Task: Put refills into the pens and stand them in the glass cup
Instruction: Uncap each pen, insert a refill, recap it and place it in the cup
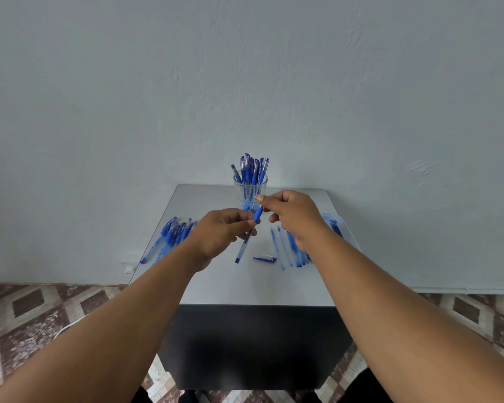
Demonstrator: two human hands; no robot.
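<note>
Between the hands, the pen (247, 235) has a clear plastic barrel and a matt blue grip sleeve that looks rubbery. Just beyond the hands, the cup (250, 193) is smooth, transparent glass. The worktop (253, 283) under the hands is a smooth, pale grey surface with a faint sheen. Behind it the wall (245, 82) is matt, roughly textured plaster; the floor (26, 309) below is patterned tile.

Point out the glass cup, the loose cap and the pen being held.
glass cup (240, 191): head view, left wall.
cap (264, 259): head view, middle of it.
pen (243, 249): head view, clear barrel below the hands.
</note>
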